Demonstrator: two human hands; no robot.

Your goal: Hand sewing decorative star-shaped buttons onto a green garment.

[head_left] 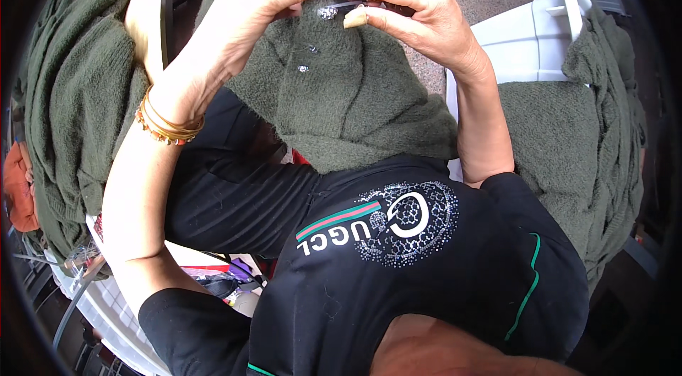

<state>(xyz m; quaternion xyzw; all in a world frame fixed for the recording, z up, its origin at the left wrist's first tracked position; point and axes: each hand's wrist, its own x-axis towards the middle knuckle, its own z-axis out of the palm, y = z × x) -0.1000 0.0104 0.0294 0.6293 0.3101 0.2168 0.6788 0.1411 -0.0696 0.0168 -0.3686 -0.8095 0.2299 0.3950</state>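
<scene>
Fuzzy green sweater (pixel 341 84) — sparkly round button (pixel 327 13) — pinched by both hands.

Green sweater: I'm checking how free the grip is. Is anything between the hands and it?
Nothing visible. The left hand and right hand both pinch the green sweater directly by the sparkly button.

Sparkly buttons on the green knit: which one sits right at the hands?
The upper sparkly button, just below the left hand and right hand fingertips. The lower sparkly button lies further down the dark green knit garment, untouched.
</scene>
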